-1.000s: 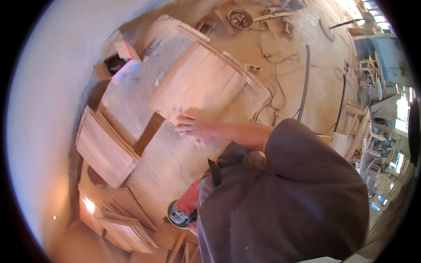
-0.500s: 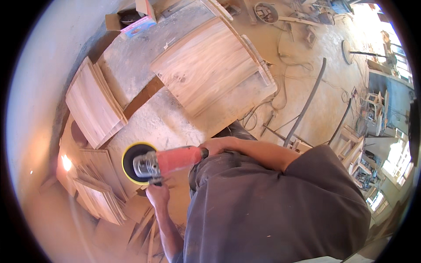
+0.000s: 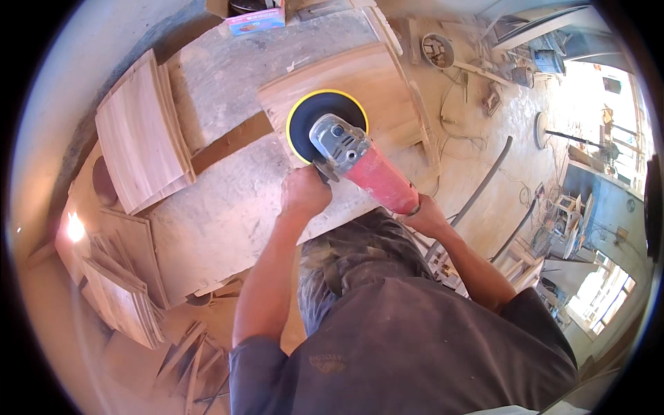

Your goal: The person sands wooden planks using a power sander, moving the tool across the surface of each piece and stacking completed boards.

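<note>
A red and silver angle sander (image 3: 380,178) is held in both my hands above the workbench. Its round black pad (image 3: 325,128) with a yellow rim overlaps the wooden panel (image 3: 380,79) lying on the bench; I cannot tell whether the pad touches it. My left hand (image 3: 304,194) is closed around the side handle near the sander's head. At the rear end of the red body, my right hand (image 3: 423,216) grips the sander. The pad and tool hide the panel's near left part.
A stack of wooden panels (image 3: 142,135) leans at the left of the grey workbench (image 3: 214,214), with more panels (image 3: 124,297) below. A cardboard box (image 3: 256,21) stands at the far end. On the floor at right are a bucket of wood pieces (image 3: 437,52), cables and a dark bar (image 3: 484,187).
The sander has swung from the left, beside the bench, up and right to over the wooden panel. Both my hands have moved with it, and my left arm has reached forward.
</note>
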The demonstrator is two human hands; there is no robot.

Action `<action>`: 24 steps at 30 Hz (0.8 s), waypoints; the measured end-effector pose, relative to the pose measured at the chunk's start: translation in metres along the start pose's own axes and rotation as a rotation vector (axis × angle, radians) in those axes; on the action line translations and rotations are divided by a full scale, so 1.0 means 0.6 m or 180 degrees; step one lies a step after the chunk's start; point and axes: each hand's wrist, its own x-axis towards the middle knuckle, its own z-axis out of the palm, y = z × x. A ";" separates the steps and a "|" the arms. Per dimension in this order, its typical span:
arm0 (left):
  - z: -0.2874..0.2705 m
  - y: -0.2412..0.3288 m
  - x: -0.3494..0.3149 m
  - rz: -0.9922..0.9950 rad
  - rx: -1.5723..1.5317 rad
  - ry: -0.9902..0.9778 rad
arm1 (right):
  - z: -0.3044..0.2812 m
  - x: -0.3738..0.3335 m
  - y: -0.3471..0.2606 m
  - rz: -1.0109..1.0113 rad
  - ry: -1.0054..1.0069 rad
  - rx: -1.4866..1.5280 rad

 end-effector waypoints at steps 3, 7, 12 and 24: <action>0.007 0.030 0.013 -0.0345 0.0415 0.0151 | -0.038 0.040 0.002 0.0029 -0.0400 -0.0271; 0.013 0.023 0.018 -0.0881 0.0280 0.0573 | -0.037 0.091 -0.024 -0.0257 -0.0452 -0.0459; 0.023 0.068 0.048 -0.1395 0.0970 0.0884 | -0.069 0.118 -0.021 -0.0400 -0.0686 -0.0355; 0.069 0.359 0.210 -0.0041 0.0723 -0.0092 | -0.266 0.147 0.120 0.0593 -0.0513 0.0414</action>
